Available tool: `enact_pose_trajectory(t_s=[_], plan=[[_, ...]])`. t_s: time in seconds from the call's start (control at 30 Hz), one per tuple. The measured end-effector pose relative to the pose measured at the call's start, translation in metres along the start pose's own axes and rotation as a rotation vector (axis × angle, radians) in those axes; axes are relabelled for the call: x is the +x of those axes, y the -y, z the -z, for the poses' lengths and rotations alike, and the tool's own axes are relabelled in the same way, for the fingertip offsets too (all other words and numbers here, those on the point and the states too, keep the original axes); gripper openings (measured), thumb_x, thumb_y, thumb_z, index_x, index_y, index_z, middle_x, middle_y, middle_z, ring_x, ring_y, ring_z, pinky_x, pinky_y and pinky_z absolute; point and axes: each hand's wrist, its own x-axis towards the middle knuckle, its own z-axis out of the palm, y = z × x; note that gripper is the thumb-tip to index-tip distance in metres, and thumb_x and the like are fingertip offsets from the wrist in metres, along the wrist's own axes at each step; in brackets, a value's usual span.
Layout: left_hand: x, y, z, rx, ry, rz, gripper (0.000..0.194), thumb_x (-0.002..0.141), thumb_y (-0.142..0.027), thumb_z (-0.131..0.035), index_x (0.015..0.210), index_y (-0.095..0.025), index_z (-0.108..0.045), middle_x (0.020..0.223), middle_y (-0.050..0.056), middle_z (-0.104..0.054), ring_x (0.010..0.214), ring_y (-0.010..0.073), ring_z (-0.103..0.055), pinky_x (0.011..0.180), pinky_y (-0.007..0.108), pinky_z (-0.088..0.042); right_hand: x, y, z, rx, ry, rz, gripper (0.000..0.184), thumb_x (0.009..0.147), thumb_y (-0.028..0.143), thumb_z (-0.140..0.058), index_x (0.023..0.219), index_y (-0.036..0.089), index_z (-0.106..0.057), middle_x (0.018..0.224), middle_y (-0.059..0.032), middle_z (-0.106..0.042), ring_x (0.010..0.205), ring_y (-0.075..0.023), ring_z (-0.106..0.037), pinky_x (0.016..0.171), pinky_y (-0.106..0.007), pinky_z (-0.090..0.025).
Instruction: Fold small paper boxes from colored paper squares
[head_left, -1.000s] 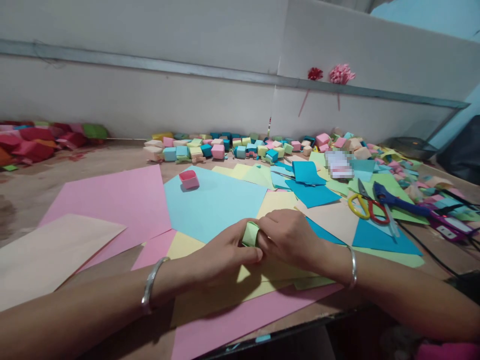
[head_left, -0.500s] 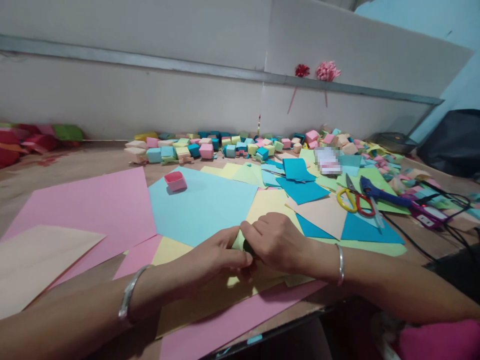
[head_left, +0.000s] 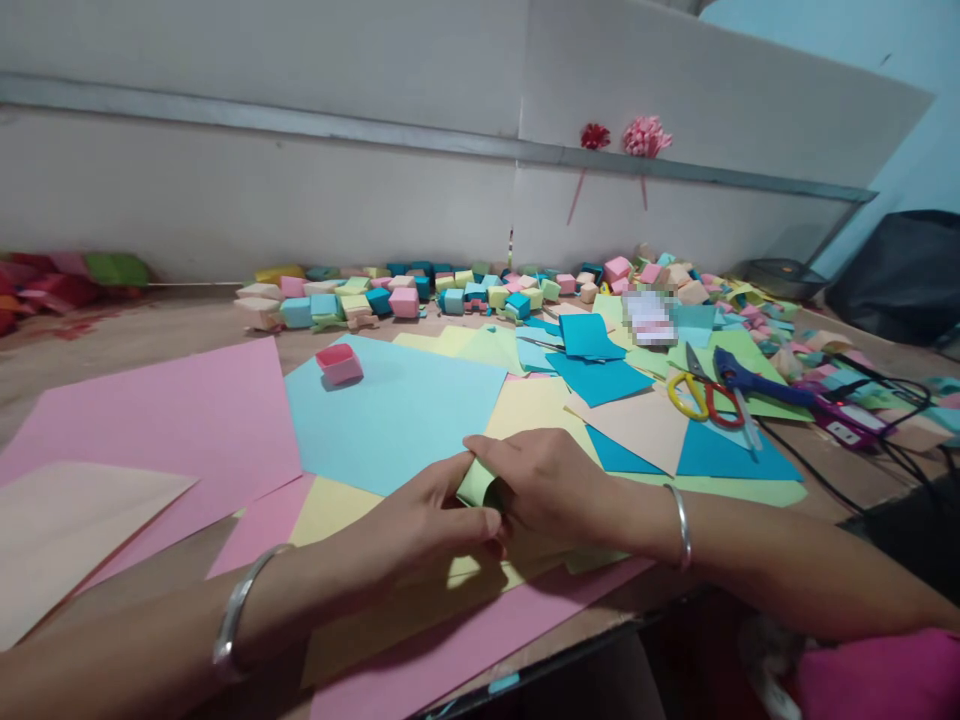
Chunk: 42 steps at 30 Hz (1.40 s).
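Between my two hands is a small pale green paper piece (head_left: 478, 485), bent into a hollow, box-like shape. My left hand (head_left: 439, 505) grips it from the left, its thumb along the near side. My right hand (head_left: 551, 490) closes over the right side, with the thumb and forefinger at the top. Part of the paper is hidden by my fingers. Below the hands lie yellow and pink sheets. A small pink open paper box (head_left: 340, 364) stands on a light blue sheet (head_left: 390, 420) beyond my left hand.
Small coloured paper boxes (head_left: 403, 302) line the wall. Scissors (head_left: 705, 395), a blue glue gun (head_left: 757, 382) with cables and dark blue paper (head_left: 600, 380) lie to the right. A large pink sheet (head_left: 165, 400) is at left. The table edge is close in front.
The view has shifted slightly. The right thumb and forefinger have moved a little on the green paper, and more of its side shows now. Both hands still hold it.
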Motion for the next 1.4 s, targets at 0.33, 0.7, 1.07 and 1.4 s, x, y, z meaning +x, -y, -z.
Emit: enact_pose_trajectory(t_s=[0.33,0.7,1.07,1.4], plan=[[-0.0029,0.0000,-0.0044,0.019,-0.067,-0.008,0.021,0.074,-0.025,-0.065,0.090,-0.016,-0.054,0.080,0.003,-0.063,0.075,0.0178,-0.059,0.072,0.032,-0.046,0.0011,0.0011,0.0002,0.018,-0.031,0.010,0.049,0.078,0.027,-0.058,0.123,0.007,-0.050,0.081,-0.0107,-0.069,0.069,-0.0205,-0.061,0.058,-0.030,-0.040],[0.0023,0.0065,0.0006,-0.094,-0.079,-0.080,0.020,0.078,-0.025,-0.066,0.093,-0.014,-0.056,0.082,0.003,-0.061,0.076,0.0167,-0.057,0.070,0.030,-0.045,0.0000,0.0019,-0.0043,0.033,0.033,-0.054,0.052,0.078,0.027,-0.058,0.124,0.007,-0.048,0.084,-0.0116,-0.071,0.068,-0.0213,-0.063,0.055,-0.029,-0.039],[0.0024,0.0051,0.0017,-0.274,-0.081,-0.027,0.015,0.076,-0.020,-0.063,0.089,-0.015,-0.057,0.080,0.004,-0.062,0.075,0.0163,-0.058,0.070,0.029,-0.044,0.0004,-0.0038,-0.0037,-0.047,0.033,-0.023,0.077,0.082,0.030,-0.054,0.144,-0.003,-0.023,0.081,-0.0136,-0.069,0.066,-0.0213,-0.060,0.056,-0.031,-0.039],[0.0024,0.0051,0.0017,-0.286,-0.099,-0.023,0.016,0.075,-0.018,-0.067,0.087,-0.016,-0.057,0.083,0.002,-0.062,0.075,0.0154,-0.059,0.073,0.030,-0.045,0.0002,-0.0070,-0.0041,-0.155,-0.041,0.018,0.054,0.091,0.029,-0.045,0.135,0.000,-0.037,0.069,-0.0067,-0.065,0.057,-0.0175,-0.053,0.051,-0.028,-0.030]])
